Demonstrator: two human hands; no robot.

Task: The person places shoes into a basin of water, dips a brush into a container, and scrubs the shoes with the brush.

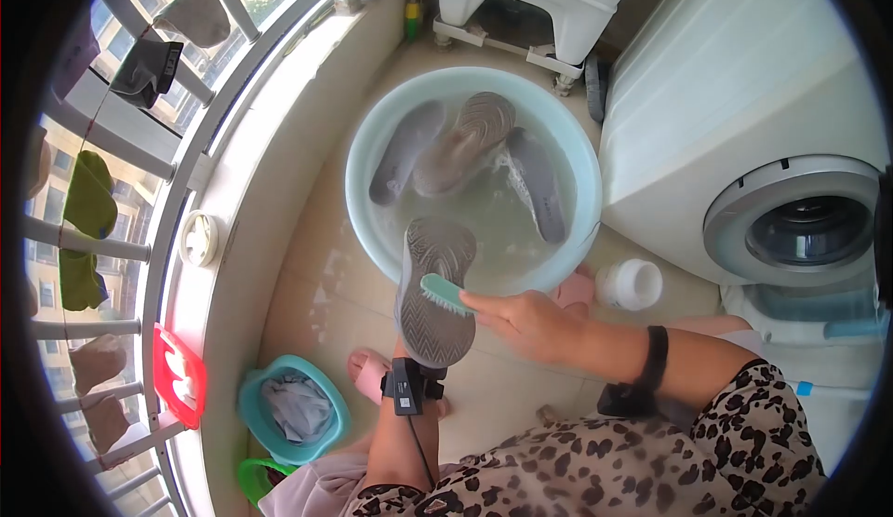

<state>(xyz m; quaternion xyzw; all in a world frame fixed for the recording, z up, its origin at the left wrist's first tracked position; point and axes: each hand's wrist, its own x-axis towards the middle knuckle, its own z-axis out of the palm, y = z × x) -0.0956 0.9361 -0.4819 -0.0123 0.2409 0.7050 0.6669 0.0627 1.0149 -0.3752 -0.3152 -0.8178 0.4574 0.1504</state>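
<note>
A grey shoe (435, 308) is held sole up over the near rim of a pale blue basin (358, 224). My left forearm (395, 452) runs up to its heel end; my left hand supports it, hidden behind the shoe. My right hand (535, 324) grips a mint-green scrub brush (445, 292), its white bristles against the patterned sole. In the basin's cloudy water lie another grey shoe (465, 145), sole up, and two grey insoles, one on the left (407, 152) and one on the right (538, 187).
A white tub (633, 284) stands right of the basin, beside a front-loading washing machine (791, 201). Lower left are a teal basin (251, 405) with cloth in it and a green container (253, 482). A red soap dish (179, 377) sits on the sill by the railing, where socks hang.
</note>
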